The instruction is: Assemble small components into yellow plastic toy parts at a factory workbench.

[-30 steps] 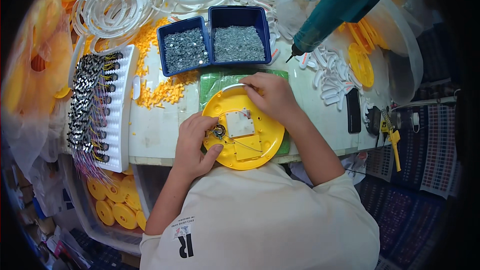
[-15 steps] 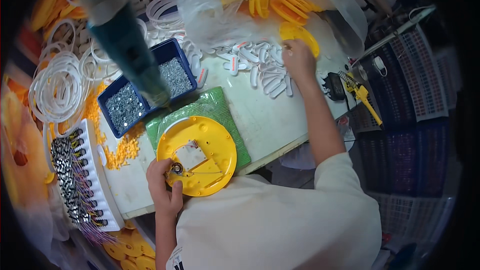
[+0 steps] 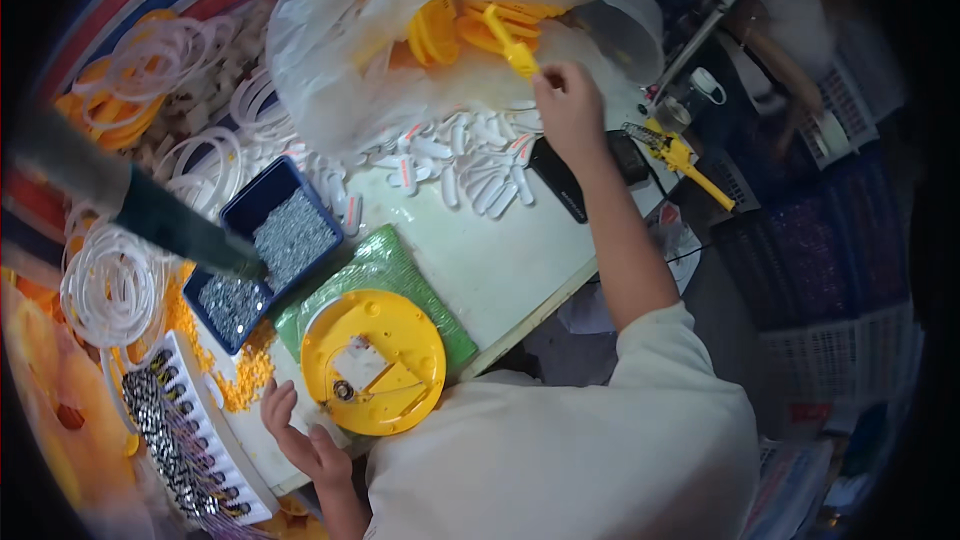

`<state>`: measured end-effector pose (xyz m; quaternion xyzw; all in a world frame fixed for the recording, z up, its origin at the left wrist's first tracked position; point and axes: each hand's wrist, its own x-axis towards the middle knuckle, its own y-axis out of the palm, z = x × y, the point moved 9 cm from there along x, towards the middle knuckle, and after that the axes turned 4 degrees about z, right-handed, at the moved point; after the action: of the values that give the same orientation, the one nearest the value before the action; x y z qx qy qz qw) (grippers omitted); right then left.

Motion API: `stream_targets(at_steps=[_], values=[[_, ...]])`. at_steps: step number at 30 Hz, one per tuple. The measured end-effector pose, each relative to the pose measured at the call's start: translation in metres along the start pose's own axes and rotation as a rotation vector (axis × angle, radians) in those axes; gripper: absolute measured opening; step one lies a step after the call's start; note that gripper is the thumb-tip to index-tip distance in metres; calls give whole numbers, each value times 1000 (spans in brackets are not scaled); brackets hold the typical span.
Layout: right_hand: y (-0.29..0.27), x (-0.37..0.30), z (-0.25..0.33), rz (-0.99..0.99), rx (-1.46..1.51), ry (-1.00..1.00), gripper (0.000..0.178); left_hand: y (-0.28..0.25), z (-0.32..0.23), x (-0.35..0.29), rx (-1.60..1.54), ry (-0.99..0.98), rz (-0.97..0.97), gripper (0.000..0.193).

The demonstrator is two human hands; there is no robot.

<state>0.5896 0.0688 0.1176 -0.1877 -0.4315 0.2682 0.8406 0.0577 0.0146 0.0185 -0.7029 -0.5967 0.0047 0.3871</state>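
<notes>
My left hand (image 3: 305, 435) is off the work, fingers apart, just left of a yellow round plastic housing (image 3: 405, 335). The housing lies hollow side up on a green wrapped pad (image 3: 385, 255); inside it are a white box-like part, a small coil and a thin wire. My right hand (image 3: 572, 110) reaches to the far side of the table, fingers closed on a yellow plastic piece (image 3: 512, 43) seen nearly edge-on. That piece is in front of a clear plastic bag (image 3: 350, 70) with several yellow plastic parts (image 3: 435, 32) in it.
White plastic pieces (image 3: 490, 175) lie heaped below the bag. A black phone (image 3: 557, 180) and a yellow soldering iron (image 3: 700, 180) are at the right. A hanging power screwdriver (image 3: 180, 225) crosses a blue screw tray (image 3: 325, 205). Another person's arm (image 3: 790, 70) shows far right.
My left hand has let go of the yellow housing and opened beside it. The yellow piece at my right hand has turned from broad face to edge. The whole view has shifted.
</notes>
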Motion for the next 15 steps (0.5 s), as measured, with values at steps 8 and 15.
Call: stream_targets(at_steps=[8,15], values=[[-55,-135,201,201,477,-651,28,25,-107,51,-404,314,339,60],[-20,-222,279,325,559,-978,27,45,-108,37,-804,121,458,89]])
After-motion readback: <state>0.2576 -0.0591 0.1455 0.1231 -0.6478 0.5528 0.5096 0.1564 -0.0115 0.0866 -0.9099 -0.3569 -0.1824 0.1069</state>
